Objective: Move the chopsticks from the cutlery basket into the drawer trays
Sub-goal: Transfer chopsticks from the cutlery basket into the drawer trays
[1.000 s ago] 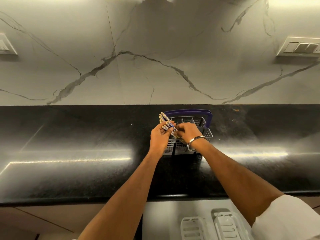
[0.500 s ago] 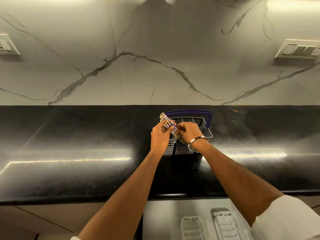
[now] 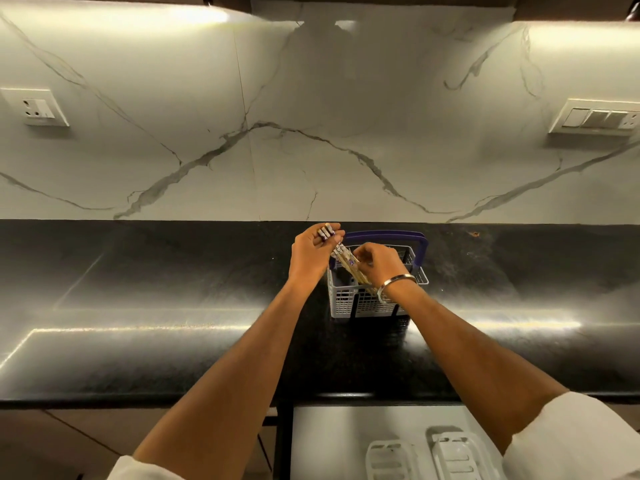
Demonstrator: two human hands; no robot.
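Observation:
A grey cutlery basket with a purple handle stands on the black countertop. My left hand grips the patterned top ends of a bundle of wooden chopsticks, which slant down toward the basket's left side. My right hand, with a metal bangle on the wrist, is over the basket and pinches the same bundle lower down. The chopsticks' lower ends are hidden behind my right wrist. At the bottom edge, white slotted drawer trays lie in the open drawer.
A white marble backsplash rises behind the counter, with a socket plate at left and a switch plate at right. The counter's front edge runs just above the drawer.
The chopstick bundle has come up out of the basket, and my left hand has risen with its top ends. The camera view has tilted, so everything sits lower in frame.

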